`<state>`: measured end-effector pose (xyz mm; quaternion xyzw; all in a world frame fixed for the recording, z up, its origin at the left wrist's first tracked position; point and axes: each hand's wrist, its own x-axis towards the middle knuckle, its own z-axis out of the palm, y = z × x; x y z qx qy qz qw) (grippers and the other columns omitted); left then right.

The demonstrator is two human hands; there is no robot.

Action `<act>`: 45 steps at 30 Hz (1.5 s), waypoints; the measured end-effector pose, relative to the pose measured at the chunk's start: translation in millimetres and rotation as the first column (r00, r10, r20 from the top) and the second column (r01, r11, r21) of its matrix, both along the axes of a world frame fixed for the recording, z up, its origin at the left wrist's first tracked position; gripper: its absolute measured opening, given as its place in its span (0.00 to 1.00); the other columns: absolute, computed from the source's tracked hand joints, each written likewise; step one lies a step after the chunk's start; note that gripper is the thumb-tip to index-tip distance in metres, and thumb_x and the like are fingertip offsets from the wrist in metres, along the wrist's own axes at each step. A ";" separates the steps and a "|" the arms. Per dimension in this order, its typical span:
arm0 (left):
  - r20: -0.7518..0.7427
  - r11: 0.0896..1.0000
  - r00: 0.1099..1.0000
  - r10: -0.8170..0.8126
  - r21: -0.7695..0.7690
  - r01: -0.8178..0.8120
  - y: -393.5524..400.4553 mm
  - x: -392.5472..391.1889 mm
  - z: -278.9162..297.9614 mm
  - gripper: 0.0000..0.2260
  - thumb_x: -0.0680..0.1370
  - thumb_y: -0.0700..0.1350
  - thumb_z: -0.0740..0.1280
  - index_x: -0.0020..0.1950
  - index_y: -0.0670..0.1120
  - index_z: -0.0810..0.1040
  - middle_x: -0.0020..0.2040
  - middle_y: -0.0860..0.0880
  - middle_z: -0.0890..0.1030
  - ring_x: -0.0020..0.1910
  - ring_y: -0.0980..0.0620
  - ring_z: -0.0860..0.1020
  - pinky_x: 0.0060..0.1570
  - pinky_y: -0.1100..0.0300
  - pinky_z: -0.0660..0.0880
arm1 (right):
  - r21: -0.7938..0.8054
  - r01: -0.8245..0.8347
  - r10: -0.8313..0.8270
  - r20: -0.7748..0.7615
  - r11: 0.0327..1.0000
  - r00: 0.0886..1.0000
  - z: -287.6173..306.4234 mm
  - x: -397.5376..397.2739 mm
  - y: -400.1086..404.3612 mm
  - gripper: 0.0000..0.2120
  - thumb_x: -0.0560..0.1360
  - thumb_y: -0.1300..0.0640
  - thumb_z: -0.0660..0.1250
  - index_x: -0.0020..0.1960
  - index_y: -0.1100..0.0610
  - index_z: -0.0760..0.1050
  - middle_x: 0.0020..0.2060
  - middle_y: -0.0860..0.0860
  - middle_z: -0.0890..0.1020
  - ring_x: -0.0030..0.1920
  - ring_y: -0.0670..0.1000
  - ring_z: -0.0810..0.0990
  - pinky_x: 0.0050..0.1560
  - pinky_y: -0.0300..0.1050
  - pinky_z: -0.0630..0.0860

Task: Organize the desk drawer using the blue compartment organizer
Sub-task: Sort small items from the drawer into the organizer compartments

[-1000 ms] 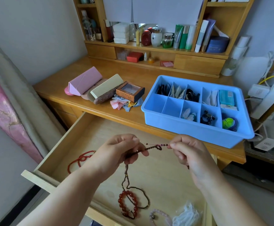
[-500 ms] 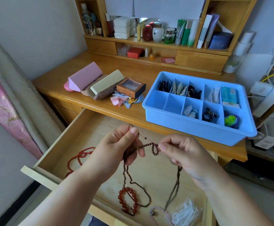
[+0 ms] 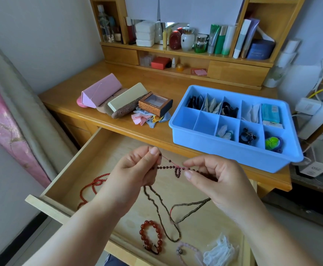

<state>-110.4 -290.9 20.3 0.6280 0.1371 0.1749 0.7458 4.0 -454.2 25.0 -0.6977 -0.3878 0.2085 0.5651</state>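
Both hands have pulled a little apart, so more red thread shows between them. Left hand (image 3: 135, 167) and right hand (image 3: 212, 175) each pinch the dark bead necklace (image 3: 168, 167) above the open drawer (image 3: 99, 156). Its long loops dangle down. Far right on the desk sits the blue organizer (image 3: 231, 150).

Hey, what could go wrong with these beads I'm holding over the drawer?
The dark bead string, pinched by the left hand and right hand, shows bare red thread; pulling might snap it. Its hanging loops trail near the red bracelet in the drawer and could tangle.
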 end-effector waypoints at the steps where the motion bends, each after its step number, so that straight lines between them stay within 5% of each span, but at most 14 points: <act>1: 0.001 1.000 1.000 0.020 0.007 -0.020 -0.5 -0.6 -0.3 0.13 0.76 0.53 0.62 0.34 0.49 0.75 0.22 0.53 0.62 0.23 0.55 0.58 0.28 0.60 0.56 | 0.003 -0.001 0.001 0.019 1.000 1.000 -0.3 -1.1 0.1 0.09 0.67 0.45 0.70 0.47 0.39 0.81 0.24 0.46 0.73 0.27 0.50 0.69 0.31 0.39 0.69; 5: 0.011 0.999 1.000 0.008 -0.033 -0.007 -2.4 -0.9 0.7 0.13 0.75 0.54 0.65 0.35 0.48 0.75 0.21 0.53 0.62 0.23 0.55 0.56 0.27 0.59 0.53 | 0.030 -0.023 0.024 -0.022 0.999 0.999 -0.6 -4.5 3.7 0.09 0.68 0.42 0.72 0.48 0.36 0.81 0.38 0.52 0.85 0.42 0.63 0.81 0.46 0.59 0.78; 8: 0.007 0.998 1.000 -0.028 -0.053 0.028 -6.9 0.8 0.8 0.12 0.76 0.53 0.65 0.35 0.49 0.76 0.21 0.53 0.63 0.22 0.55 0.56 0.25 0.63 0.55 | 0.041 -0.050 0.053 -0.065 0.998 0.997 -0.5 -4.3 6.7 0.08 0.65 0.42 0.72 0.45 0.37 0.82 0.39 0.46 0.86 0.43 0.53 0.84 0.49 0.49 0.80; 13: -0.024 0.996 0.997 -0.075 0.042 0.076 -17.2 1.9 -1.2 0.12 0.74 0.58 0.65 0.35 0.52 0.76 0.24 0.50 0.73 0.24 0.54 0.66 0.27 0.65 0.66 | 0.096 -0.053 0.065 -0.130 0.994 0.989 1.4 -5.1 9.5 0.04 0.67 0.50 0.72 0.41 0.48 0.83 0.29 0.51 0.80 0.30 0.45 0.74 0.33 0.36 0.71; 16: -0.017 1.000 1.000 -0.020 0.011 0.020 -18.2 1.9 -1.5 0.12 0.72 0.58 0.68 0.35 0.51 0.78 0.34 0.48 0.80 0.33 0.53 0.78 0.35 0.63 0.76 | 0.054 -0.044 0.050 -0.131 0.998 0.990 1.1 -5.3 9.1 0.03 0.68 0.55 0.72 0.41 0.48 0.83 0.33 0.51 0.83 0.31 0.49 0.79 0.34 0.42 0.76; 18: -0.025 1.000 1.000 0.014 0.026 -0.014 -18.2 1.4 -0.3 0.13 0.73 0.58 0.68 0.34 0.51 0.78 0.33 0.50 0.78 0.30 0.53 0.76 0.31 0.65 0.74 | 0.035 -0.058 0.064 -0.183 0.998 0.981 0.9 -5.7 8.7 0.03 0.69 0.55 0.73 0.42 0.49 0.83 0.35 0.53 0.84 0.33 0.54 0.81 0.36 0.48 0.79; 23: -0.077 1.000 0.997 0.008 0.018 -0.007 -18.0 -0.3 7.3 0.12 0.74 0.55 0.63 0.33 0.52 0.77 0.30 0.49 0.78 0.25 0.55 0.66 0.24 0.68 0.64 | 0.062 -0.127 0.140 -0.297 0.990 0.945 2.9 -4.6 6.9 0.03 0.72 0.59 0.70 0.43 0.56 0.83 0.37 0.54 0.85 0.38 0.49 0.84 0.40 0.38 0.78; 27: -0.118 0.953 0.993 0.031 0.304 0.007 -18.2 -5.1 18.3 0.14 0.76 0.58 0.62 0.36 0.51 0.76 0.31 0.49 0.82 0.25 0.53 0.66 0.25 0.64 0.63 | 0.032 -0.044 0.048 -0.128 0.999 0.991 -0.1 -6.3 6.4 0.06 0.74 0.53 0.64 0.45 0.51 0.80 0.41 0.50 0.85 0.44 0.49 0.83 0.51 0.48 0.79; 30: -0.093 0.828 0.983 0.160 0.555 -0.082 -13.0 -9.2 22.8 0.12 0.76 0.54 0.61 0.38 0.49 0.76 0.27 0.53 0.79 0.22 0.58 0.64 0.24 0.66 0.62 | 0.090 0.009 0.004 -0.140 0.996 0.990 2.0 -4.4 5.3 0.07 0.74 0.52 0.60 0.42 0.49 0.77 0.35 0.47 0.80 0.37 0.46 0.78 0.44 0.43 0.77; 33: -0.086 0.843 0.978 0.190 0.524 -0.118 -5.5 -11.8 26.5 0.13 0.77 0.54 0.60 0.39 0.48 0.78 0.24 0.52 0.71 0.22 0.54 0.62 0.23 0.64 0.59 | 0.113 0.000 0.028 -0.245 0.994 0.969 4.9 1.4 2.7 0.10 0.74 0.51 0.59 0.38 0.48 0.76 0.31 0.46 0.76 0.30 0.46 0.70 0.34 0.39 0.70; 36: -0.108 0.898 0.978 0.178 0.424 -0.116 0.4 -11.2 26.1 0.13 0.79 0.50 0.58 0.43 0.44 0.75 0.36 0.52 0.84 0.24 0.55 0.66 0.23 0.66 0.65 | 0.138 -0.024 0.065 -0.303 0.990 0.951 6.9 4.6 0.3 0.10 0.74 0.52 0.59 0.37 0.48 0.76 0.31 0.49 0.78 0.28 0.46 0.67 0.30 0.36 0.66; 41: -0.226 0.966 0.974 0.027 0.258 0.033 8.7 -8.6 24.3 0.11 0.76 0.54 0.61 0.43 0.49 0.80 0.43 0.48 0.84 0.32 0.55 0.75 0.36 0.60 0.74 | 0.096 -0.088 0.110 -0.250 0.991 0.962 6.5 6.1 -1.9 0.07 0.76 0.59 0.61 0.48 0.49 0.76 0.41 0.53 0.84 0.25 0.45 0.68 0.31 0.33 0.70; 43: -0.306 0.942 0.951 0.048 0.330 0.059 12.8 -3.9 19.6 0.09 0.74 0.54 0.65 0.39 0.51 0.80 0.54 0.55 0.81 0.49 0.59 0.79 0.56 0.54 0.73 | 0.056 -0.074 0.086 -0.253 0.996 0.964 5.9 8.0 -2.6 0.09 0.75 0.60 0.64 0.52 0.48 0.76 0.39 0.52 0.84 0.28 0.45 0.72 0.35 0.34 0.73; 45: -0.337 0.895 0.924 0.179 0.445 -0.011 16.1 1.3 17.5 0.07 0.75 0.53 0.67 0.40 0.51 0.79 0.53 0.64 0.79 0.52 0.64 0.77 0.58 0.54 0.72 | 0.021 -0.037 0.040 -0.229 0.999 0.973 5.0 10.8 -4.4 0.13 0.75 0.64 0.66 0.51 0.47 0.76 0.34 0.50 0.82 0.33 0.45 0.76 0.40 0.38 0.74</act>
